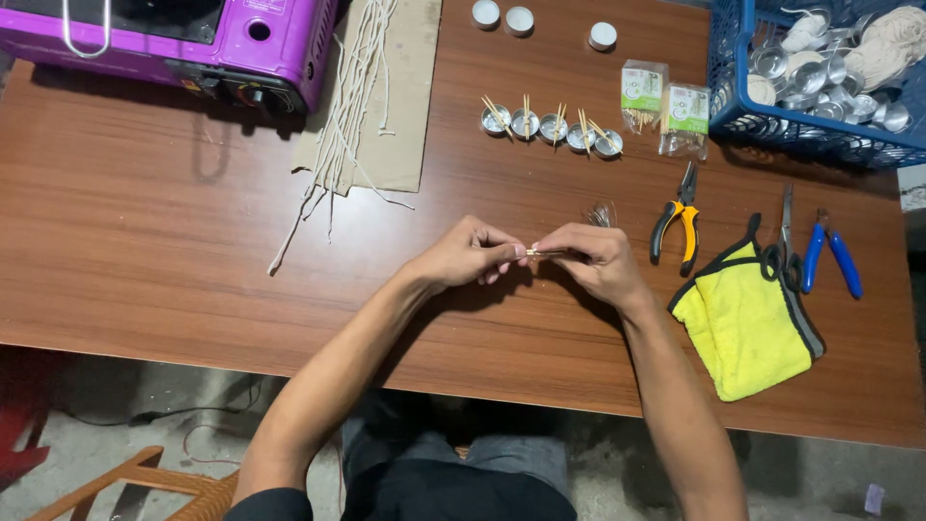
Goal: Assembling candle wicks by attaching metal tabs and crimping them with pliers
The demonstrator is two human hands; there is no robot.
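Observation:
My left hand (470, 254) and my right hand (590, 259) meet above the brown wooden table (174, 251), fingertips pinched together on a thin wooden toothpick (532, 252) held between them. A small metal cup (601, 214) peeks out just behind my right hand. Farther back, a row of several small metal cups (552, 125) stands on the table, each with toothpicks laid across it.
Yellow-handled pliers (677, 224), a yellow cloth (745, 321), scissors (783, 241) and blue-handled pliers (831, 255) lie at right. A blue basket (733, 87) holds metal cups. Two toothpick packets (666, 106), white wicks on cardboard (352, 96), a purple stove (193, 39).

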